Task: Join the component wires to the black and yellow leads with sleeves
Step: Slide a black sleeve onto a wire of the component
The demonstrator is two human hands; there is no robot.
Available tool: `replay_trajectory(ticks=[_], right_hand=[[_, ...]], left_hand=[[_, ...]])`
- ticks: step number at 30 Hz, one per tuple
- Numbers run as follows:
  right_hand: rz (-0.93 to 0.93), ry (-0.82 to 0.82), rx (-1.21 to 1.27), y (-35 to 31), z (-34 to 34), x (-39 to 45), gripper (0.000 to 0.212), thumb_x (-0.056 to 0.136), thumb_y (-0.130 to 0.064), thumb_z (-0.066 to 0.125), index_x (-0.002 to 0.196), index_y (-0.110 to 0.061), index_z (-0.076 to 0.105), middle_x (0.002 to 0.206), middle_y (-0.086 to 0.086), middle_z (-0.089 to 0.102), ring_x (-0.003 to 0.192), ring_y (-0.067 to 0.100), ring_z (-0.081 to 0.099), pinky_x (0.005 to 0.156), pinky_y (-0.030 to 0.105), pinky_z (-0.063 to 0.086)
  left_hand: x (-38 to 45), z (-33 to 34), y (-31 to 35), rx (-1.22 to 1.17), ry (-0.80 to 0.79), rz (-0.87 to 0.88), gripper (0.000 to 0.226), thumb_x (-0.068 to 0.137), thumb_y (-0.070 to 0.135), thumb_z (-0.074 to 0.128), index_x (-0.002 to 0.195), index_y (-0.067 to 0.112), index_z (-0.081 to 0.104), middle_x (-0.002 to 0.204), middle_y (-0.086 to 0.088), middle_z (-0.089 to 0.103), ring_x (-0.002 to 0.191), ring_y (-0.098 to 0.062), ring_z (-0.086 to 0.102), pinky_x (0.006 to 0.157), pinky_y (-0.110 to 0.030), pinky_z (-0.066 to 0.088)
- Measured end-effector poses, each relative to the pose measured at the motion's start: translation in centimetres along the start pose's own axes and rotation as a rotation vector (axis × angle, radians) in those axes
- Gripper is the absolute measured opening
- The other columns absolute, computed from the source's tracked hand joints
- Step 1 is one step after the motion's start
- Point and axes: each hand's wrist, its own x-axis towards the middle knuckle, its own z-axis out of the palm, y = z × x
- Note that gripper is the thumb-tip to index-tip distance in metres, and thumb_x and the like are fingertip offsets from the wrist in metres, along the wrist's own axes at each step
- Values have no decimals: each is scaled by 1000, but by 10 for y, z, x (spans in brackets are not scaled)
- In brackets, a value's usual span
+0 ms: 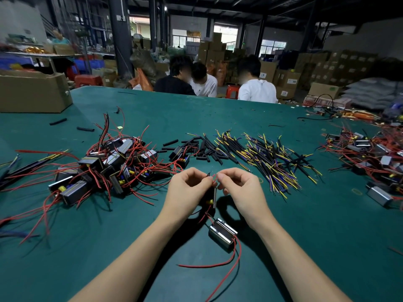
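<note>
My left hand [189, 186] and my right hand [241, 186] meet above the green table [305, 225], fingertips pinching thin red wire ends [214, 176] and a dark tip between them. A small black component [213, 198] with a yellow part hangs below the fingers. A metal-cased component [222, 232] with red wires lies on the table between my forearms. A pile of black and yellow leads [270, 159] lies beyond my right hand. Black sleeves [205, 149] lie scattered beyond my hands.
A heap of components with red wires [104, 171] fills the left of the table. More components [370, 155] lie at the right. A cardboard box [32, 92] stands far left. Three people [205, 81] sit at the far edge.
</note>
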Motion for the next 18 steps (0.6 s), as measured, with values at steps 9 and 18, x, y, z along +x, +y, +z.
replay_trajectory(ticks=[9,18], right_hand=[[-2,-33,8,-2,-3,0,10,88,-7,64,81,-10,69,65,-6,69,62,3,60,60,13,47],[-255,-16,-288,-8,-5,-2,17,85,-1,64,90,-17,69,78,-8,66,69,5,60,66,19,49]], left_hand=[[1,-3,-1,-21,-73,-29,13,85,7,68,80,-4,63,85,-33,66,61,-24,57,58,-30,46],[3,-6,-2,8,-102,16,14,84,4,67,73,8,61,85,-33,65,66,-21,56,60,-28,46]])
